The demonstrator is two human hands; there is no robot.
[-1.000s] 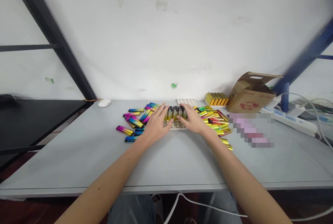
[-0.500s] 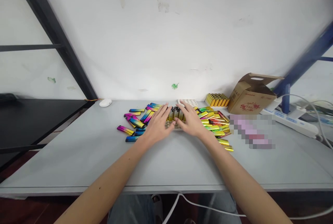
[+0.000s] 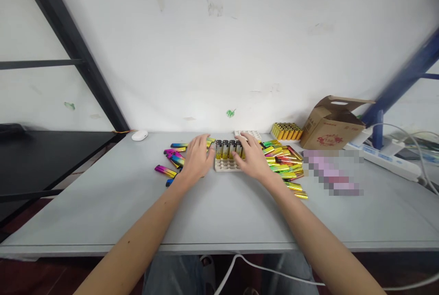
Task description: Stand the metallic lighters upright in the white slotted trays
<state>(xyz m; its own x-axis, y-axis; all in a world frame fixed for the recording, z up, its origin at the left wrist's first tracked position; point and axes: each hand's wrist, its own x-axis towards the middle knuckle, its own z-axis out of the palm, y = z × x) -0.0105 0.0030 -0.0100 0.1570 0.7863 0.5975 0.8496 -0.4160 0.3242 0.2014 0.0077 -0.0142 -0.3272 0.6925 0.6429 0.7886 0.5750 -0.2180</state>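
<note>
A white tray with round holes (image 3: pixel 227 165) lies in the middle of the grey table, with several upright lighters (image 3: pixel 225 149) standing in its back part. My left hand (image 3: pixel 198 159) is over the pile of blue, pink and yellow lighters (image 3: pixel 170 152) left of the tray, fingers spread; whether it touches one is hidden. My right hand (image 3: pixel 253 158) is at the tray's right side, fingers apart, its thumb in front of the upright lighters. Shiny yellow, green and red lighters (image 3: pixel 286 167) lie scattered to its right.
Behind stand another white holed tray (image 3: pixel 247 134) and a tray packed with golden lighters (image 3: pixel 286 132). An open cardboard box (image 3: pixel 331 132) and a white power strip (image 3: pixel 387 163) are at the right. A small white device (image 3: pixel 139 136) lies back left.
My left hand has moved left, off the tray and onto the left pile, uncovering the tray's left part and its upright lighters. My right hand has hardly moved.
</note>
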